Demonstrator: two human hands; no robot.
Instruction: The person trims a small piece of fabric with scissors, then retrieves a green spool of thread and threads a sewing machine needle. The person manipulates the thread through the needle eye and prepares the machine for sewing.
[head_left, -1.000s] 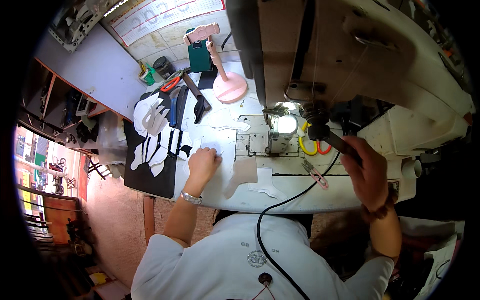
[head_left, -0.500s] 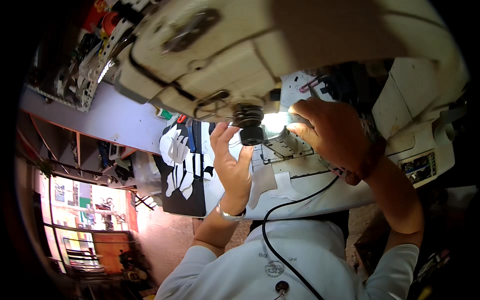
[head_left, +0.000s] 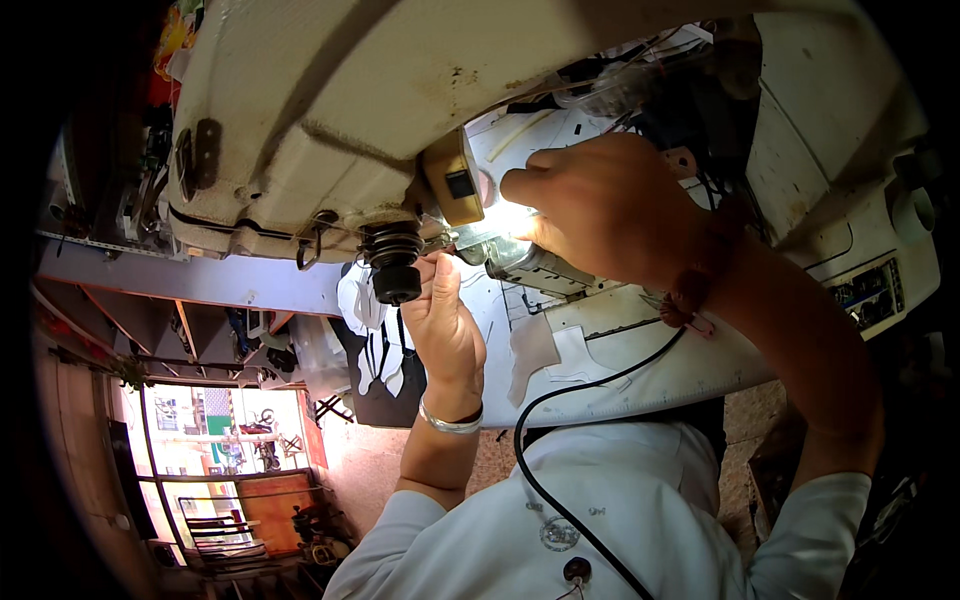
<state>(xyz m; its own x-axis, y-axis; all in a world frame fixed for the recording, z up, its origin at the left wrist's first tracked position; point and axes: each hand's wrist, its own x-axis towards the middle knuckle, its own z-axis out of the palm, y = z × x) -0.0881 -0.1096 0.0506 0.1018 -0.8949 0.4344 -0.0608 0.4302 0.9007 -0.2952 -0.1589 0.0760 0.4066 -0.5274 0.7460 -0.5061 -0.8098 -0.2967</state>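
While the sewing machine (head_left: 330,110) fills the upper frame, left hand (head_left: 447,335) has fingers bunched beside its black knob (head_left: 397,284), centre; right hand (head_left: 620,210) curls fingers at the glare, right of centre. Can't tell if either grips anything. Beyond: grey piece (head_left: 532,352), white piece (head_left: 578,358) on counter (head_left: 665,376).

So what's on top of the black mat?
White cut-out pieces lie on the black mat. The sewing machine covers the view of its far end, so I can't see what's there.
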